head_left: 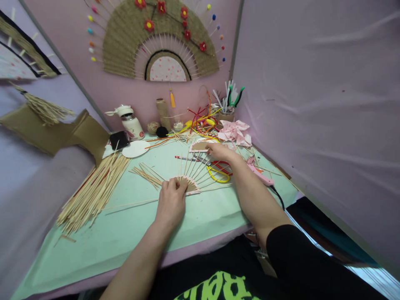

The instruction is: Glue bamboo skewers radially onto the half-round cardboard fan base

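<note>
My left hand (pixel 171 199) lies at the near cardboard half-circle (pixel 191 188), its fingers closed on the left part. This piece has a pale, pink-marked rim, and thin wooden sticks (pixel 197 168) fan out from it. Farther back, my right hand (pixel 219 151) has its fingers together at the edge of a second cardboard half-circle (pixel 200 146) with a white rim. Between the two hands, scissors with yellow and red handles (pixel 218 180) lie partly under the sticks. A red-ended pen or brush (pixel 183 158) rests just left of them.
A big bundle of sticks (pixel 96 191) covers the table's left side, with a smaller bunch (pixel 146 176) nearer. A pink glue gun (pixel 264 178) with a black cord sits right of my forearm. Behind stand a white bottle (pixel 133 125), twine rolls (pixel 163 112) and crumpled pink paper (pixel 234 132).
</note>
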`<action>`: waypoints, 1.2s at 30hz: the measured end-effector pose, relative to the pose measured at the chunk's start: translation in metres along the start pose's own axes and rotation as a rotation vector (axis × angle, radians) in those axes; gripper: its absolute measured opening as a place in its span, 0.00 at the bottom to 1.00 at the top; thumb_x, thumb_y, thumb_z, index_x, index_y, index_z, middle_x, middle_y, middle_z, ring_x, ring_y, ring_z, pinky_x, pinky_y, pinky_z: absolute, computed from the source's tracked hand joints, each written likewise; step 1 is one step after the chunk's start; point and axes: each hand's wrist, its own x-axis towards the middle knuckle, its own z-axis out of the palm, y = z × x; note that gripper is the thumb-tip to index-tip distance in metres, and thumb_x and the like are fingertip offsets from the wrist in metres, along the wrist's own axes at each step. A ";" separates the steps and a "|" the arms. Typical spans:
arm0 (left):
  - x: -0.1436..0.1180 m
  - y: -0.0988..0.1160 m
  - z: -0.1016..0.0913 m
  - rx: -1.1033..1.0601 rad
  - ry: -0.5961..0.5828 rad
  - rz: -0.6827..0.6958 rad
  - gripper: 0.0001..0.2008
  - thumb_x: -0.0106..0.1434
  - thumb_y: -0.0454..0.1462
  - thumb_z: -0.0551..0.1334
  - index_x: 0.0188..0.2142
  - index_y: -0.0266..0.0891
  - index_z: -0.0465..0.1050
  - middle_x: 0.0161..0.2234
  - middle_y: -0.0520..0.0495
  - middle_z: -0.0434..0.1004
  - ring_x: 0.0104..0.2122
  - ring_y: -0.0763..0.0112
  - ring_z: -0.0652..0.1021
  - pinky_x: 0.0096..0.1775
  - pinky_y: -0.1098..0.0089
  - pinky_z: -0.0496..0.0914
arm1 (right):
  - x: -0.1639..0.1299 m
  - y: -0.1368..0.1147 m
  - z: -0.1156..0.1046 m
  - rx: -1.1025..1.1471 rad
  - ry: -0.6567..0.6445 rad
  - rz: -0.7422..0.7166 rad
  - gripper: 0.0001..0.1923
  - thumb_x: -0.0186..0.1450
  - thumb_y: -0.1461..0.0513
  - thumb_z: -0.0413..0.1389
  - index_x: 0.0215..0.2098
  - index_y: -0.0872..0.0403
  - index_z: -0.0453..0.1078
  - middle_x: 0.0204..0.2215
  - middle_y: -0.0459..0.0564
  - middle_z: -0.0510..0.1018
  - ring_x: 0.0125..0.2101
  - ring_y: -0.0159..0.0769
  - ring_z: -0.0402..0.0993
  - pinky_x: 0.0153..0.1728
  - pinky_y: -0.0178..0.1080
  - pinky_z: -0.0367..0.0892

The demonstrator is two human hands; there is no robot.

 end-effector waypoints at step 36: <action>0.000 -0.001 -0.001 -0.063 0.023 0.033 0.16 0.65 0.29 0.56 0.42 0.41 0.82 0.41 0.40 0.69 0.42 0.59 0.64 0.46 0.58 0.69 | -0.009 0.006 -0.011 -0.067 -0.053 0.033 0.24 0.61 0.67 0.57 0.55 0.48 0.73 0.49 0.49 0.82 0.47 0.40 0.77 0.41 0.33 0.65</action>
